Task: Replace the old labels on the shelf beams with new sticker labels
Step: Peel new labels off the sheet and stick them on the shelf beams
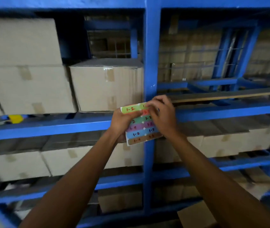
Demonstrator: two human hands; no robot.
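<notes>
On the blue shelves (45,129), taped cardboard boxes (106,86) sit closed

shelf beams (48,127): blue painted metal | boxes (106,89): matt cardboard, glossy tape | sticker sheet (139,127): smooth coloured paper

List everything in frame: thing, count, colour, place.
sticker sheet: one, rows of green, red, purple, blue and brown labels with handwritten numbers, held in front of the upright post
shelf rack: one, blue, upright post centre, beams across
cardboard boxes: many, tan, taped, on several shelf levels
yellow object: one, on the left beam, blurred, can't identify
flat board: one, brown, lying across the right bay
left hand: grips the sheet's left edge
right hand: fingers pinch at the sheet's top right
</notes>
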